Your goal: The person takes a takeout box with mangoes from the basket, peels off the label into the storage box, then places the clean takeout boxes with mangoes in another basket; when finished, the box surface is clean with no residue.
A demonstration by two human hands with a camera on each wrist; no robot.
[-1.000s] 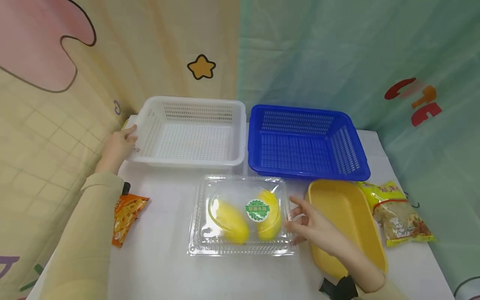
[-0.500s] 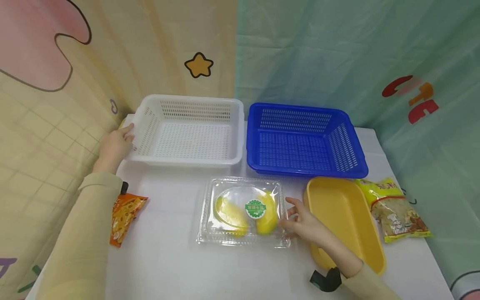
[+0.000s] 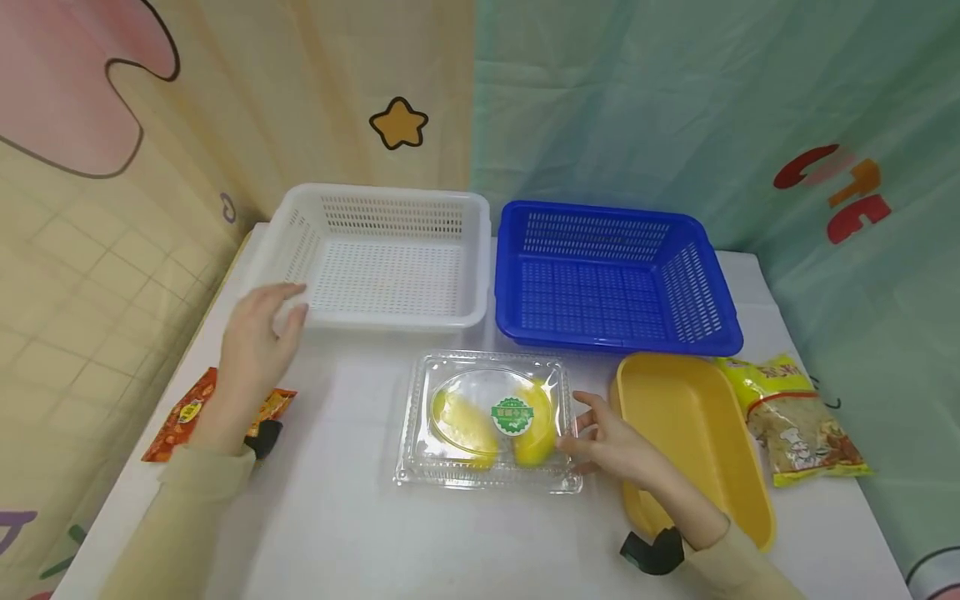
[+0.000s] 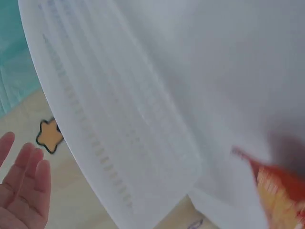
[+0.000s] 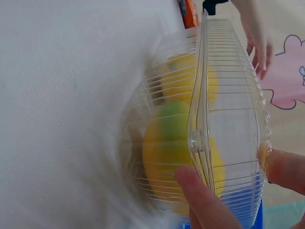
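Note:
My right hand grips the right end of a clear plastic clamshell box, its fingers and thumb at the edge. In the right wrist view, a thumb or finger presses the ribbed wall of the box below the rim. Inside lie two yellow mango-like fruits, one with a green patch in that view. A round green label is on the lid. My left hand is raised by the front left corner of a white basket, fingers loosely bent and holding nothing.
A blue basket stands beside the white one, against the curtain. A yellow tub is on the right, with a yellow snack bag beyond it. An orange-red snack packet lies partly under my left forearm.
The clear box first slid slightly away with my right hand, then stayed put. My left hand left the white basket's left rim, moving right and towards me. More of the orange-red packet shows.

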